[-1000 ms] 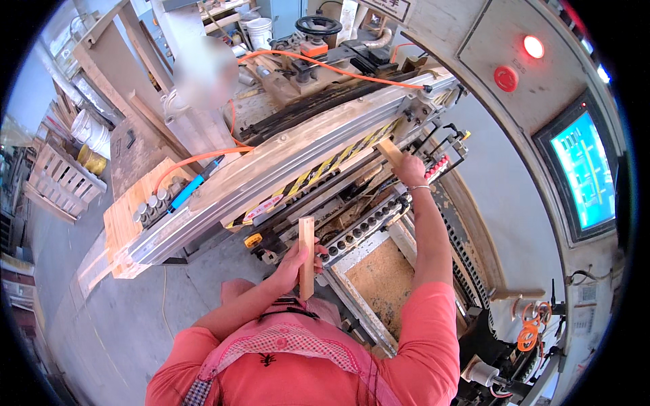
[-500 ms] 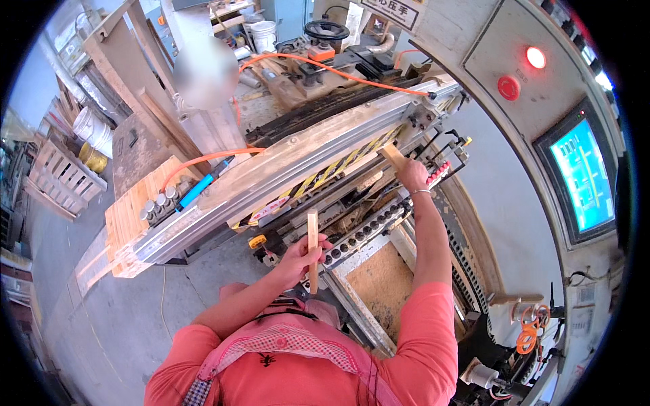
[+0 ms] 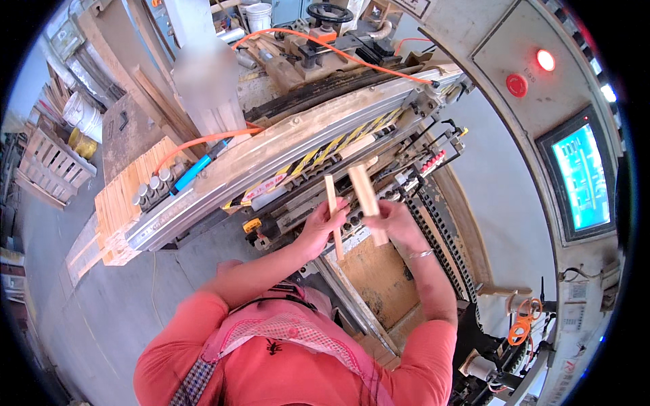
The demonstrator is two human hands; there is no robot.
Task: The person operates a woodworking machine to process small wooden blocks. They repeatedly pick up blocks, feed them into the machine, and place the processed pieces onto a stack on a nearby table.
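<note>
My left hand (image 3: 323, 229) grips a thin wooden strip (image 3: 331, 193), held nearly upright in front of me. Just to its right, my right hand (image 3: 396, 227) is closed on a wider wooden piece (image 3: 363, 189), which leans slightly and looks a little blurred. A narrow gap separates the two pieces. Both hands are above the front of a woodworking machine, over its row of black round knobs (image 3: 355, 220), partly covered by my hands. Beneath them sits a tray with a brown board surface (image 3: 379, 277).
Beyond my hands a long metal beam (image 3: 284, 145) with yellow-black striping crosses the machine. Stacked light boards (image 3: 112, 203) and a blue air-gun handle (image 3: 191, 174) lie at its left. A control panel with a lit screen (image 3: 581, 177) and red stop button (image 3: 516, 85) stands right.
My right hand has drawn back from the far side of the machine, bringing the wider wooden piece toward me. My left hand has moved up and rightward with its strip, so both pieces are now close together.
</note>
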